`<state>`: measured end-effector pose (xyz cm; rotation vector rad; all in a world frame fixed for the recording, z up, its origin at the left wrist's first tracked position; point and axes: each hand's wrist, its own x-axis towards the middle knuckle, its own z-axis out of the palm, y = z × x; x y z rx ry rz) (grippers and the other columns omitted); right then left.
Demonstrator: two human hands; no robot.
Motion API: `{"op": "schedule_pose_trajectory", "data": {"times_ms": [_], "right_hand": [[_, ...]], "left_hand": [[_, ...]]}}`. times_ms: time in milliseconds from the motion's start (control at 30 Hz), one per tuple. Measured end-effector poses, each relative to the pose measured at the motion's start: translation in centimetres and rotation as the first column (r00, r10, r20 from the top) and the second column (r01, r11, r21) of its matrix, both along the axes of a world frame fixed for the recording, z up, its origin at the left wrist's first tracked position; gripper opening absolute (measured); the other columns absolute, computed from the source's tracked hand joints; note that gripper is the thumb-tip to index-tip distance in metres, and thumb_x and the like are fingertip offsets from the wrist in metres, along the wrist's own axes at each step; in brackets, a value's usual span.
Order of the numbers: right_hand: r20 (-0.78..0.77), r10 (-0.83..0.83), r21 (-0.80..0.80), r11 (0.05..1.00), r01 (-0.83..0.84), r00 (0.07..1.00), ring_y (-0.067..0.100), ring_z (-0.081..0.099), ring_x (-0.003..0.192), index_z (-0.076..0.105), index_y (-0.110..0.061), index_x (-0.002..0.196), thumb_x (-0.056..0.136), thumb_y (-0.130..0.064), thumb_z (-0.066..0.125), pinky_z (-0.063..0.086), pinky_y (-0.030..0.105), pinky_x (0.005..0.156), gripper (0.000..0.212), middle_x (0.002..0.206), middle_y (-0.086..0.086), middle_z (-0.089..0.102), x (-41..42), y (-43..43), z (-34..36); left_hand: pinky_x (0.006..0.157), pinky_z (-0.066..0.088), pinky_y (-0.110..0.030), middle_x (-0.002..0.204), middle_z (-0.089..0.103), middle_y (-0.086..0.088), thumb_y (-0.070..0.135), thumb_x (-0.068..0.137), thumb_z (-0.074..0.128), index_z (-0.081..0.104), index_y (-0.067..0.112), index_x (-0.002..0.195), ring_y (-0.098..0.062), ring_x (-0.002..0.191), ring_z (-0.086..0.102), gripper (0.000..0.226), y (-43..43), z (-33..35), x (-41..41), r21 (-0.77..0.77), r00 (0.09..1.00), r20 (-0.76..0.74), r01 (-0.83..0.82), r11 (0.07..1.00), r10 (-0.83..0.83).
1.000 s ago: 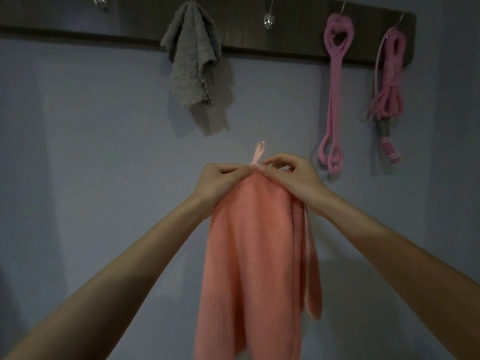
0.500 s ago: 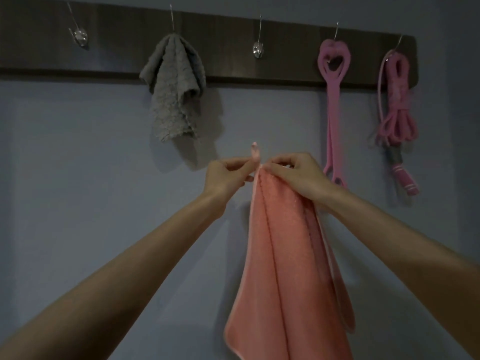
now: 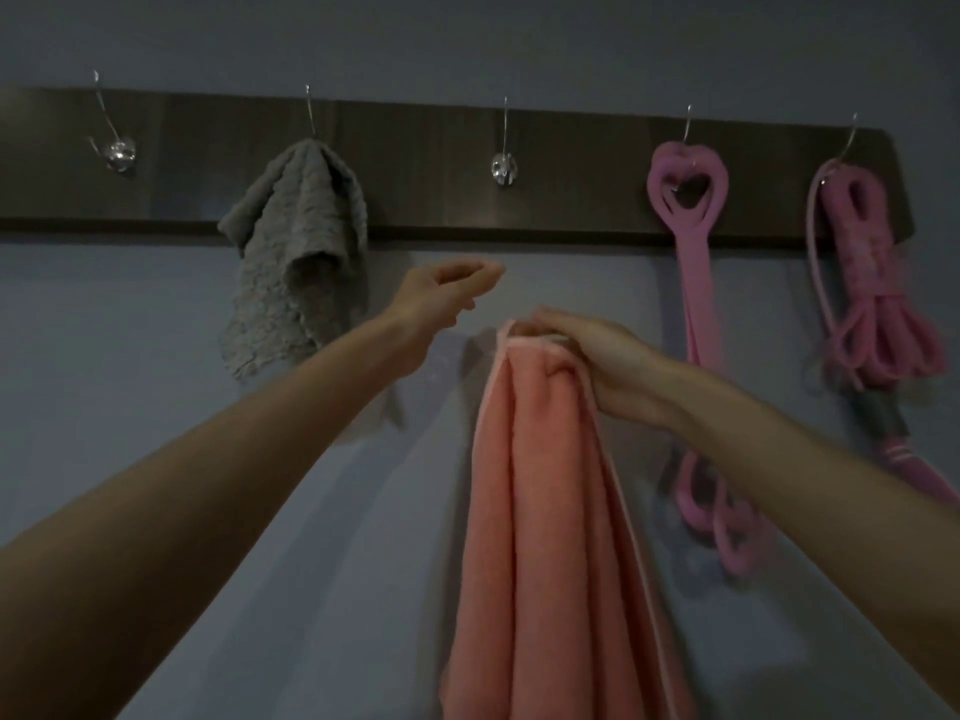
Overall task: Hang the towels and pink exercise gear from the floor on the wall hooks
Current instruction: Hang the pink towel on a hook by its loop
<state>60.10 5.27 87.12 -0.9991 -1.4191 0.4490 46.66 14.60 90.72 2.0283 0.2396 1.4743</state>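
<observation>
A salmon-pink towel (image 3: 545, 511) hangs in folds in front of the wall, below the dark wooden hook rail (image 3: 415, 163). My right hand (image 3: 597, 356) grips its bunched top edge. My left hand (image 3: 447, 288) is raised up and to the left of the towel, apart from it, with its fingers curled and nothing visible in them. Just above it is a bare metal hook (image 3: 504, 168). A grey towel (image 3: 296, 262) hangs on the second hook. To the right, a pink resistance band (image 3: 696, 283) and a pink jump rope (image 3: 872, 314) hang on the last two hooks.
Another bare hook (image 3: 120, 148) sits at the rail's far left. The wall (image 3: 130, 407) behind is plain blue-grey and the light is dim. The floor is out of view.
My left hand let go of the towel's small loop and rose up and left toward the middle hook. My right hand now holds the towel alone, and the view tilted upward.
</observation>
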Motion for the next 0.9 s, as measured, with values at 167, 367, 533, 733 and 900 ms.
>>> {"op": "schedule_pose_trajectory", "data": {"times_ms": [167, 367, 533, 733, 900], "right_hand": [[-0.005, 0.055, 0.021, 0.998, -0.055, 0.998, 0.001, 0.024, 0.033, 0.060, -0.010, 0.091, 0.092, -0.014, 0.055, 0.018, 0.013, 0.031, 0.006, 0.040, -0.010, 0.034, 0.2, 2.9, -4.1], [0.065, -0.131, -0.158, 0.977, 0.140, 0.989, 0.003, 0.027, 0.032, 0.062, -0.015, 0.086, 0.094, -0.016, 0.052, 0.018, 0.013, 0.033, 0.013, 0.039, -0.009, 0.040, 0.8, 6.8, -18.8], [0.120, -0.228, -0.217, 0.944, 0.249, 0.966, 0.002, 0.031, 0.031, 0.062, -0.019, 0.091, 0.092, -0.028, 0.057, 0.022, 0.013, 0.031, 0.011, 0.053, -0.004, 0.048, -0.5, 6.3, -23.2], [0.121, -0.280, -0.261, 0.917, 0.303, 0.952, 0.004, 0.033, 0.028, 0.060, -0.020, 0.081, 0.091, -0.019, 0.058, 0.025, 0.014, 0.032, 0.010, 0.043, -0.006, 0.057, -3.3, 3.2, -29.9], [0.225, -0.300, -0.358, 0.860, 0.365, 0.927, 0.006, 0.044, 0.039, 0.063, -0.019, 0.087, 0.088, -0.028, 0.061, 0.035, 0.014, 0.040, 0.009, 0.054, -0.008, 0.065, -5.8, -0.3, -37.3]], "left_hand": [[0.064, 0.042, -0.021, 0.082, 0.059, 0.007, 0.029, 0.090, 0.060, 0.063, 0.019, 0.097, -0.005, 0.069, 0.052, 0.013, 0.6, -2.4, 1.8, 0.016, 0.999, 0.016, -0.038, 0.999, 0.038], [0.047, 0.042, -0.010, 0.072, 0.061, 0.005, 0.022, 0.089, 0.062, 0.065, 0.014, 0.091, 0.005, 0.046, 0.052, 0.008, 2.8, -16.4, 2.2, -0.131, 0.997, -0.043, -0.077, 0.988, 0.072], [0.047, 0.043, -0.009, 0.084, 0.064, 0.002, 0.020, 0.090, 0.061, 0.066, 0.014, 0.101, 0.003, 0.059, 0.059, 0.013, 3.2, -21.5, -1.4, -0.139, 0.990, -0.126, -0.082, 0.987, 0.064], [0.057, 0.047, -0.011, 0.098, 0.069, -0.004, 0.022, 0.091, 0.059, 0.065, 0.021, 0.106, -0.008, 0.071, 0.064, 0.016, 2.4, -30.4, -6.3, -0.156, 0.938, -0.342, -0.109, 0.982, 0.049], [0.066, 0.050, -0.015, 0.091, 0.068, 0.005, 0.027, 0.089, 0.060, 0.066, 0.029, 0.103, -0.014, 0.077, 0.069, 0.016, 0.9, -40.4, -8.8, -0.210, 0.880, -0.474, -0.137, 0.968, 0.022]]}}
